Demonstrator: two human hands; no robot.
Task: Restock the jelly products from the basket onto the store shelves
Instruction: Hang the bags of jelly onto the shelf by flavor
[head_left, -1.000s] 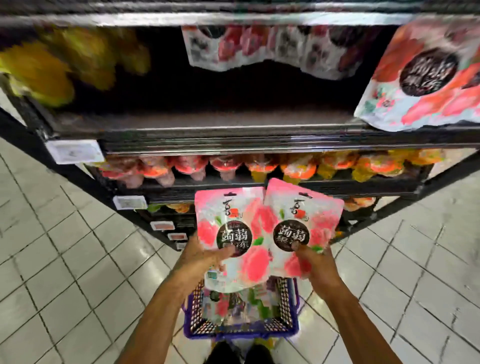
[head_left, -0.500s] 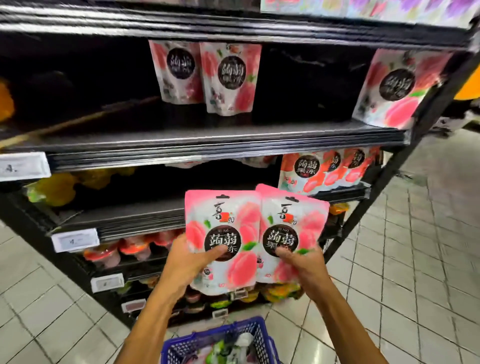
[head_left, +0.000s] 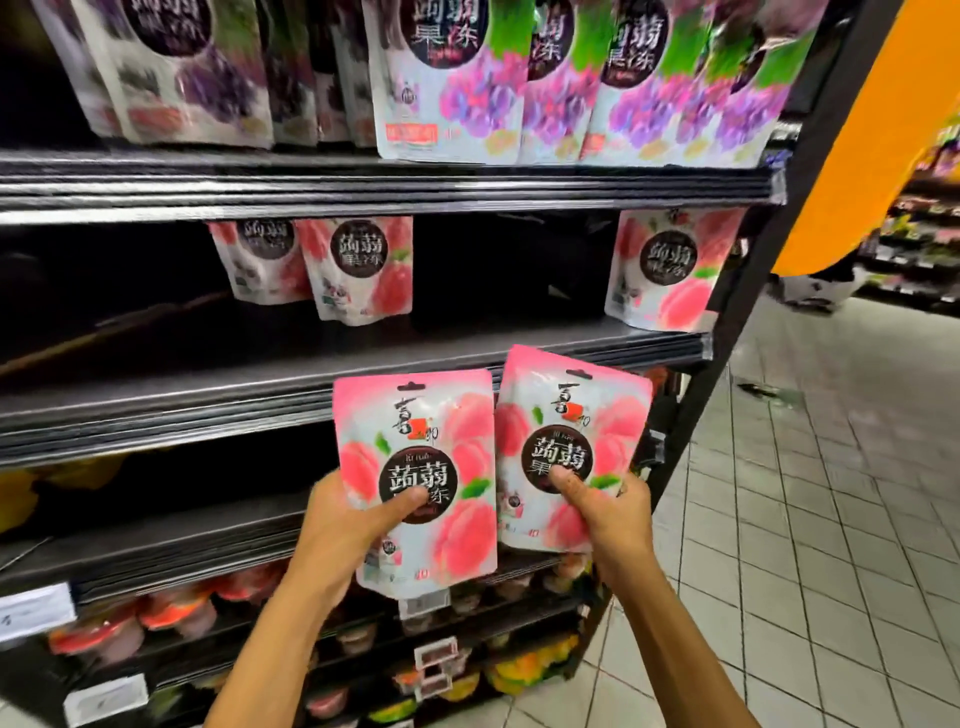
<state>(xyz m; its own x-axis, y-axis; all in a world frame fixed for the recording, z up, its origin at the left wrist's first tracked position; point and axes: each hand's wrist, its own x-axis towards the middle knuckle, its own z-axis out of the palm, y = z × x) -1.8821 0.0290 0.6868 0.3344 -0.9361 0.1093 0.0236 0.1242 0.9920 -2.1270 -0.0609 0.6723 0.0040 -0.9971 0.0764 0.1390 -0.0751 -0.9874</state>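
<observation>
My left hand (head_left: 345, 525) grips a pink peach jelly pouch (head_left: 415, 447) with the thumb across its front. My right hand (head_left: 610, 512) grips a second peach jelly pouch (head_left: 571, 415) beside it, tilted slightly right. Both pouches are held upright in front of the edge of the dark middle shelf (head_left: 260, 384). On that shelf stand matching peach pouches: two at the back centre (head_left: 358, 270) and one at the right end (head_left: 670, 270), with a gap between them. The basket is out of view.
Purple grape jelly pouches (head_left: 452, 78) fill the shelf above. Lower shelves hold jelly cups (head_left: 176, 613) and price tags. A black upright post (head_left: 753, 291) ends the rack on the right; beyond it lie a tiled floor (head_left: 831, 519) and an orange panel (head_left: 872, 130).
Both hands have lifted the two peach pouches from above the basket up to the middle shelf's edge. My view has tilted upward, so the basket has dropped out of sight.
</observation>
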